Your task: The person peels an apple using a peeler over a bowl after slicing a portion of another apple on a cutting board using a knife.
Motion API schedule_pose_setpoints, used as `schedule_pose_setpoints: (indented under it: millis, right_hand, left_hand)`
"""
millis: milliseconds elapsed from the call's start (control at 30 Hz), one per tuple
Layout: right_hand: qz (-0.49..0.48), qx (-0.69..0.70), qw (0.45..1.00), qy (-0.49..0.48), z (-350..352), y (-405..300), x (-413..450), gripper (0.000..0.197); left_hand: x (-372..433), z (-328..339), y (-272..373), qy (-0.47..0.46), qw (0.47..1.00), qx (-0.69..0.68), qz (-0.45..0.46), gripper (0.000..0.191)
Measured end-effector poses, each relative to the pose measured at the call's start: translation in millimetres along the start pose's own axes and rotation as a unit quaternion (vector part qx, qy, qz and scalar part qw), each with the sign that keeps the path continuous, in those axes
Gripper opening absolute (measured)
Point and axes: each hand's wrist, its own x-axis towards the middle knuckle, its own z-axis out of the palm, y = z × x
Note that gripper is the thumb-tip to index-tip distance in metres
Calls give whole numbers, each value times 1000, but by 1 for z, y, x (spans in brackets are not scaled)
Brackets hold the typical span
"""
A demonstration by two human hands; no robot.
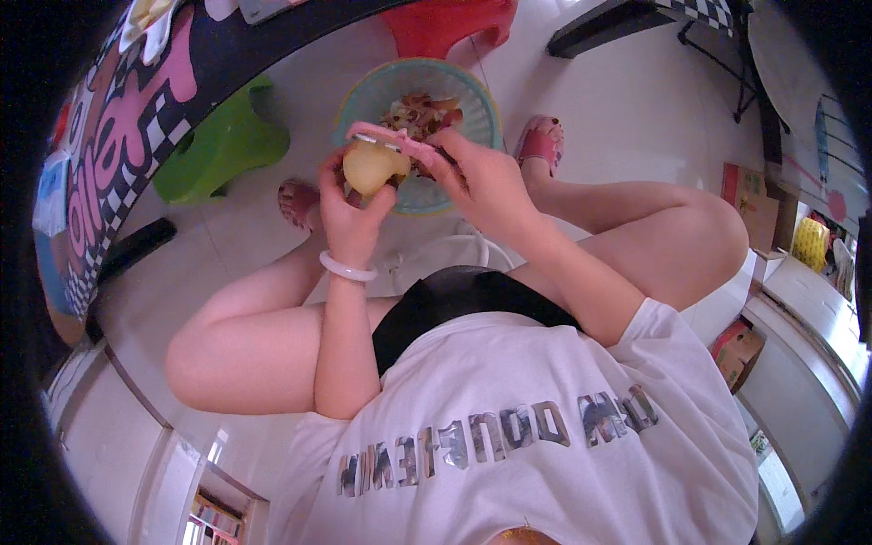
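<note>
My left hand (355,221) holds a pale yellow peeled fruit (368,170), perhaps an apple or a pear, with thumb and fingers around its lower sides. In my right hand (487,180) is a pink peeler (398,139), its metal blade lying against the top of the fruit. Both hands are above the near left part of a teal plastic basin (480,88) with a yellowish rim, which stands on the floor between my feet. Reddish and pale peelings (419,116) lie in the basin. The far side of the fruit is hidden by the peeler.
A green plastic stool (225,153) stands to the left, beside a table (231,68) with a patterned cover. Beyond the basin is a red stool (453,27). Black furniture legs (606,30) reach in at upper right. Cardboard boxes (749,204) sit at the right.
</note>
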Motion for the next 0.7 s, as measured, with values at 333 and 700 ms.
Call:
schedule_pose_setpoints:
  millis: [333, 700]
  right_hand:
    - [-61, -110, 991, 49, 13, 2, -5, 23]
    - [102, -192, 976, -11, 8, 28, 6, 21]
  left_hand:
    - [0, 4, 6, 58, 990, 125, 8, 64]
    - [-5, 7, 13, 31, 989, 126, 64, 63]
